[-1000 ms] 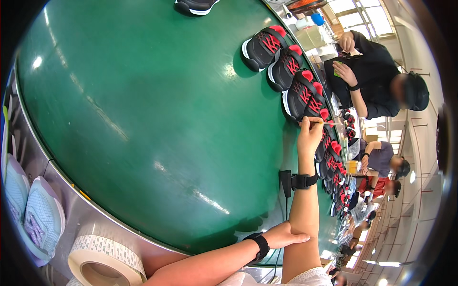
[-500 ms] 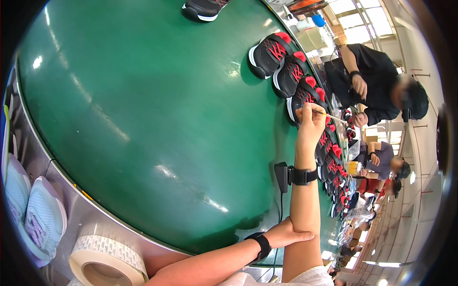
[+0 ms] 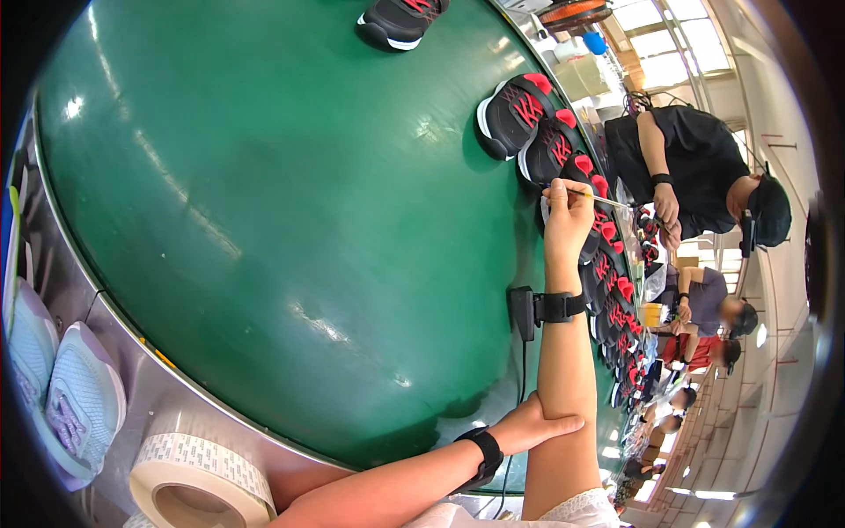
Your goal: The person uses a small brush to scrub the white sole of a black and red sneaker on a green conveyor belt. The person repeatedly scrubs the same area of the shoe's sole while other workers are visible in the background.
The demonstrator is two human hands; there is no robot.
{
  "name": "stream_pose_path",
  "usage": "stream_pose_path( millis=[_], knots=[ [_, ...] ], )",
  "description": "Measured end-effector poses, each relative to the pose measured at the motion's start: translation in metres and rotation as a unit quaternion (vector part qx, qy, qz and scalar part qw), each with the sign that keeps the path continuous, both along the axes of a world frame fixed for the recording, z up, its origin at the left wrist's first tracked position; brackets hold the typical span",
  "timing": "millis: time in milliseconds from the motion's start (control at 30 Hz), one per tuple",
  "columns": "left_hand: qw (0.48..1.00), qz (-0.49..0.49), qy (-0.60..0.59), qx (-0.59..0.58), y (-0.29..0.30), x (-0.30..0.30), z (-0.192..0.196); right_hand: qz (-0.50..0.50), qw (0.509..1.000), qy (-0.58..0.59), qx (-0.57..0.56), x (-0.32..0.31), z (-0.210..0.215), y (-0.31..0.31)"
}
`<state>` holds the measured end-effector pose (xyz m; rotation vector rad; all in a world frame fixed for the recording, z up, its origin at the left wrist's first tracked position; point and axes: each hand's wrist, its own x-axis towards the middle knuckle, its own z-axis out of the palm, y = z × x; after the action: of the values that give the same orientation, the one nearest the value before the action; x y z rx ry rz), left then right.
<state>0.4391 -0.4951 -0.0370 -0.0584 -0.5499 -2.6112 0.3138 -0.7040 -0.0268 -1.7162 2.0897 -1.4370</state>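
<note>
My right hand (image 3: 569, 216) reaches up over a row of black sneakers with red laces, its fingers pinched on a thin stick-like tool (image 3: 603, 201) with a pale shaft. The tool's dark tip is close to the sneakers; whether it touches one I cannot tell. Nearest the hand is a black sneaker (image 3: 547, 151), and beyond it stands another black sneaker (image 3: 513, 114). My left hand (image 3: 535, 424) wraps round my right forearm near the elbow. Both wrists wear black straps; a small black device (image 3: 523, 314) sits on the right one.
The green surface (image 3: 308, 220) has a metal rim. One black sneaker (image 3: 400, 22) stands at the far top. Light blue shoes (image 3: 81, 405) and a label roll (image 3: 202, 475) lie at lower left. A cable runs beside my right arm. Co-workers, including one in black (image 3: 695, 176), are across.
The sneakers appear slightly lower and farther right. My right hand has shifted slightly along the row with the stick-like tool. My left hand keeps its hold on the forearm.
</note>
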Motion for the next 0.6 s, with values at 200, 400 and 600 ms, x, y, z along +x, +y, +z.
stream_pose_path(
  millis=[200,400,600],
  knots=[
    [1.0,-0.002,-0.004,-0.008,-0.004,0.004,-0.001,-0.045,0.997,0.053,0.021,-0.003,-0.002,-0.003],
    [1.0,-0.002,0.0,-0.001,-0.006,0.009,-0.001,-0.06,0.995,0.077,0.032,-0.003,-0.003,-0.004],
    [1.0,-0.001,0.018,-0.006,-0.011,0.014,-0.002,-0.082,0.993,0.083,0.028,-0.001,-0.002,-0.002]
  ],
)
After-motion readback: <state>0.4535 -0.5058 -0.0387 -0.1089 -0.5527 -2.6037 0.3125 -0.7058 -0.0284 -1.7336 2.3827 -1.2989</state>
